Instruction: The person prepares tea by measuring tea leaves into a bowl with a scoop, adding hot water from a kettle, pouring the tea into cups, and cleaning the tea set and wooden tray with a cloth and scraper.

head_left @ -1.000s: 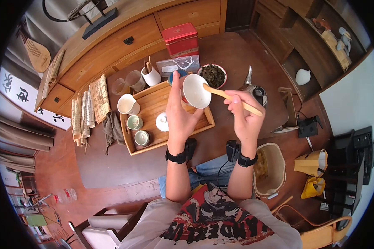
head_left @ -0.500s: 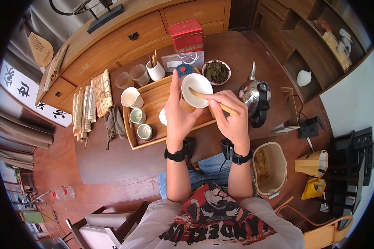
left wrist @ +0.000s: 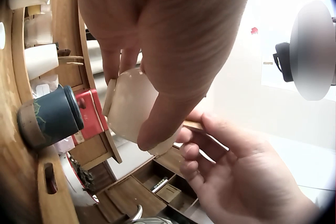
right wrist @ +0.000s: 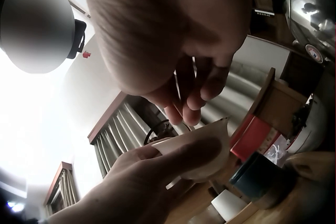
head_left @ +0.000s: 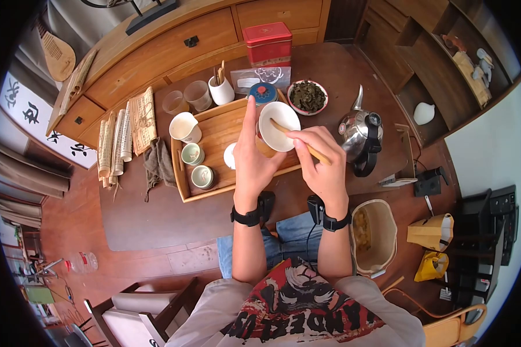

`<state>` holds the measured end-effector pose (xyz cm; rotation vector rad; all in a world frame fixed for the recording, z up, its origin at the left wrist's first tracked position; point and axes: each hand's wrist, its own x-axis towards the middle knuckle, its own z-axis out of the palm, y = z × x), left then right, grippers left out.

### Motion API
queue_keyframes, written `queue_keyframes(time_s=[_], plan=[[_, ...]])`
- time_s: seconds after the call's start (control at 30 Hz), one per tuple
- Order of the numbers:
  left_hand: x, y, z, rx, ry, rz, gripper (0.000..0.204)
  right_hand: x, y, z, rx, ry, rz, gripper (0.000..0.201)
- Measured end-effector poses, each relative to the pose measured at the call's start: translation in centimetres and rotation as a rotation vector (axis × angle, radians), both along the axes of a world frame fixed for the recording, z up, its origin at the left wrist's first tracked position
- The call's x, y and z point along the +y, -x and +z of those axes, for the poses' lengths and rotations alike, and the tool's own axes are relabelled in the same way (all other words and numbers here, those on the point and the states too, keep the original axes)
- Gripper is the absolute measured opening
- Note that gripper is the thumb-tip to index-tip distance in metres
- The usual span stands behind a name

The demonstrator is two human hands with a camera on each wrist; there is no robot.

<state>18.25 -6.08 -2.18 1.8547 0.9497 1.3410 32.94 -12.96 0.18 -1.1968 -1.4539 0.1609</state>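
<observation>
Gripping white bowl (head_left: 278, 125), left hand (head_left: 252, 159); right hand (head_left: 321, 165) pinching wooden scoop (head_left: 307, 147); wooden tray (head_left: 214, 139) on dark table (head_left: 156, 214).

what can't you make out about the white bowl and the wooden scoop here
- Whether the white bowl holds anything: in the head view it is too small; in both wrist views only its outside shows.
- The wooden scoop tip: head view too small; the right hand hides its middle.
- Left wrist view: the left hand hides most of the bowl.

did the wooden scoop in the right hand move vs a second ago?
Yes. The thin wooden scoop has swung inward: its tip now lies inside the white porcelain bowl, and the right hand covers more of its handle.
</observation>
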Motion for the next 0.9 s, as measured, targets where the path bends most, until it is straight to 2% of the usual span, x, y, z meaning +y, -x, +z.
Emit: queue_keyframes(time_s=[0.1,0.17,0.33,0.4,0.7,0.9], plan=[[0.0,0.3,-0.1,0.007,-0.014,0.018,0.116,-0.3,-0.1,-0.1,0.011,0.042,-0.050,0.014],[-0.2,0.2,-0.3,0.015,-0.006,0.017,0.117,-0.4,0.0,-0.1,0.098,0.051,-0.014,0.014],[-0.3,-0.1,-0.6,-0.060,-0.006,-0.017,0.118,-0.5,0.2,-0.3,0.106,0.051,0.044,0.013],[-0.3,0.2,-0.4,-0.026,-0.015,0.002,0.118,-0.6,-0.3,-0.2,0.016,0.039,-0.046,0.013],[-0.4,0.5,-0.8,0.079,-0.050,0.094,0.117,-1.9,-2.5,0.2,-0.117,-0.001,-0.100,0.014],[-0.3,0.4,-1.0,0.048,-0.074,0.099,0.116,-2.1,-2.8,0.0,-0.006,0.037,-0.082,0.013]])
